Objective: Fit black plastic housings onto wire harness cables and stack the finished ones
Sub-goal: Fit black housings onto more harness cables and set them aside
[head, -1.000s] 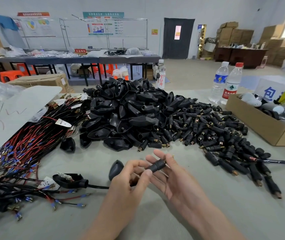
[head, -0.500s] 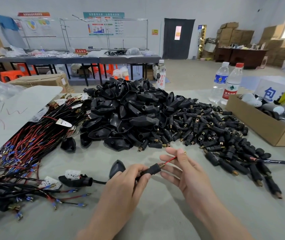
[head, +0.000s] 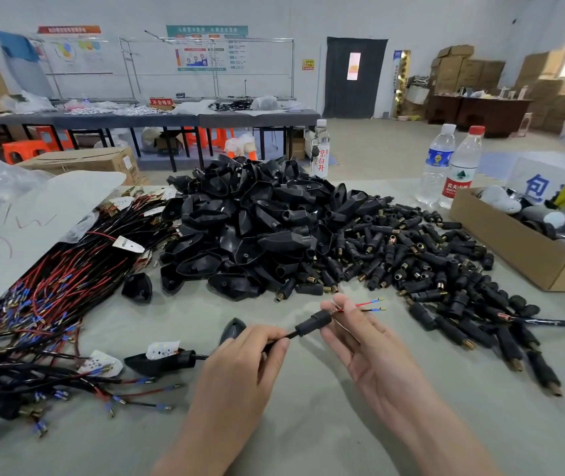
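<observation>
A big heap of black housings point(head: 257, 228) fills the centre of the frame, and the bundle of harness cables point(head: 50, 304) lies at the left. At lower centre your left hand point(head: 239, 359) pinches one cable point(head: 292, 334). Your right hand point(head: 360, 348) pinches the small black housing point(head: 312, 322) on it.

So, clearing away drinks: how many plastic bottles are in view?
3. A red-lettered bottle behind the pile of black housings; a blue-label bottle and a red-capped bottle side by side, beside the cardboard box. More could be hidden.
</observation>
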{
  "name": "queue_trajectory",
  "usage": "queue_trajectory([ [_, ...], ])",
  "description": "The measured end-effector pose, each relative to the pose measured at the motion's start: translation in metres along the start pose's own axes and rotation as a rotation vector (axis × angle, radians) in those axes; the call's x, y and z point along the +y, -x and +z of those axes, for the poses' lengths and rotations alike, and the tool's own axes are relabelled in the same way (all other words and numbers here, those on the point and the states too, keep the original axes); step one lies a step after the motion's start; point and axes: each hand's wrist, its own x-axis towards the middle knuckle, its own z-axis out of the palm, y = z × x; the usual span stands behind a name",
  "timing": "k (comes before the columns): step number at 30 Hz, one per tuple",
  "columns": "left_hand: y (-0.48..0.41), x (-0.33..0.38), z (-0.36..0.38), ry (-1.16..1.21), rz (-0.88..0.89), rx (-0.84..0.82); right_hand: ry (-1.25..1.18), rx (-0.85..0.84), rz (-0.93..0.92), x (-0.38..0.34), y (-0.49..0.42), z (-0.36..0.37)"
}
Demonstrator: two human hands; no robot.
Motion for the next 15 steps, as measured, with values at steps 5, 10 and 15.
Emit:
queue_trajectory([
  [5, 0.000, 0.001, 0.001, -0.030, 0.037, -0.007, 0.015, -0.082, 0.079, 0.007, 0.004, 0.005],
  [10, -0.003, -0.002, 0.000, -0.031, 0.060, 0.052, 0.094, -0.044, 0.011, 0.006, 0.003, 0.005],
  [15, -0.007, -0.016, -0.003, -0.170, 0.182, 0.045, 0.057, 0.036, -0.050, -0.002, -0.001, -0.002],
])
